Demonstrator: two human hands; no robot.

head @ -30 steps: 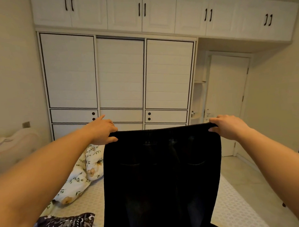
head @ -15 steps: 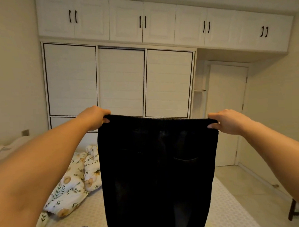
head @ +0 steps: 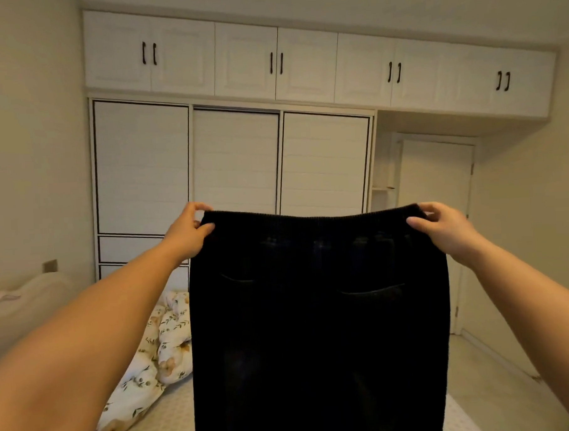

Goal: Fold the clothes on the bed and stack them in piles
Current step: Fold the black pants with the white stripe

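- Up in the air, seen from the head camera, a pair of black trousers [head: 316,311] hangs in front of the person, stretched flat by its waistband with the two legs dropping out of the bottom of the picture.
- At one end of the waistband the left hand [head: 188,234] pinches the corner between thumb and curled fingers.
- At the other end the right hand [head: 442,229] pinches the opposite corner the same way, thumb on the near side of the cloth.
- Both arms reach forward, well apart, so the waistband runs nearly level between them.
- Two pocket seams show on the side of the trousers facing the camera.
- Below and to the left lies the bed [head: 170,425], with a flower-print quilt [head: 152,361] bunched on it beside the hanging trousers.
- Behind stands a white wardrobe [head: 235,158] with sliding doors and upper cupboards, and a closed door [head: 436,208] to its right.
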